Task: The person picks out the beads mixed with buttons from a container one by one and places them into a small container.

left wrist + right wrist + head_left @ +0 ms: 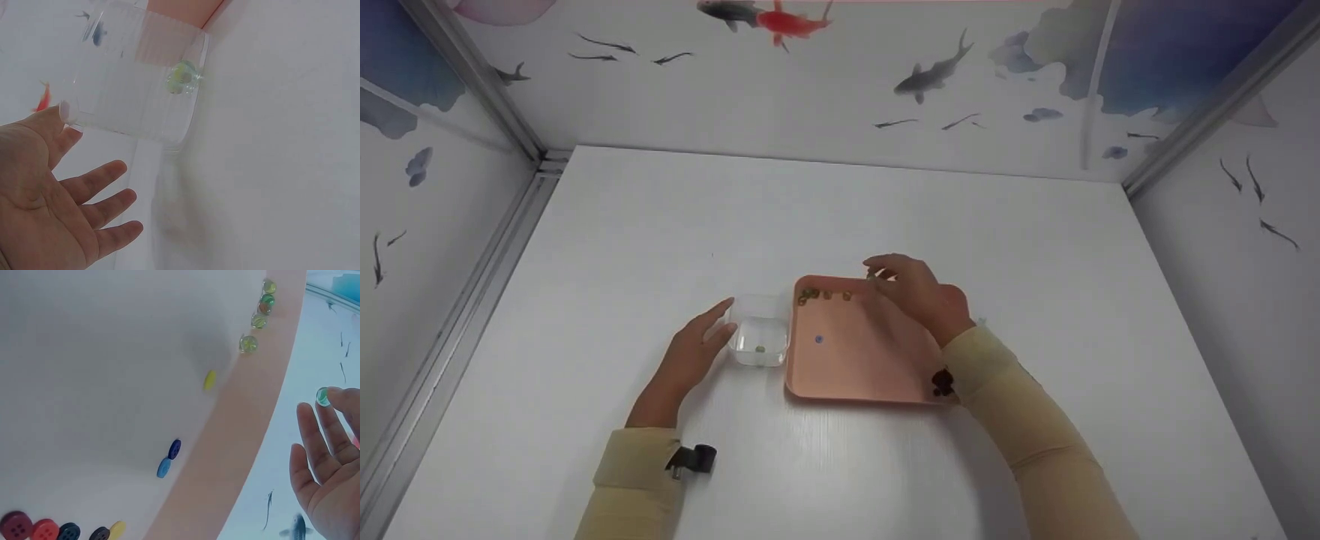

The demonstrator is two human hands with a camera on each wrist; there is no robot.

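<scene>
My right hand (911, 289) is over the far edge of the orange tray (855, 375), pinching a clear green marble (322, 396) between thumb and fingertip. Its other fingers are loosely bent. At the tray's left stands a clear plastic container (761, 330) with a greenish marble (760, 349) in its bottom. Thumb and index finger of my left hand (694, 349) touch the container's left side, while the other fingers are spread in the left wrist view. Several more marbles (827, 295) lie along the tray's far left corner and edge.
A blue button (819, 339) lies in the tray's left half. In the right wrist view, a yellow button (210, 379), a dark blue button (175, 449) and a red button (45, 530) are among several on the tray. Printed panels stand around the white table (840, 480).
</scene>
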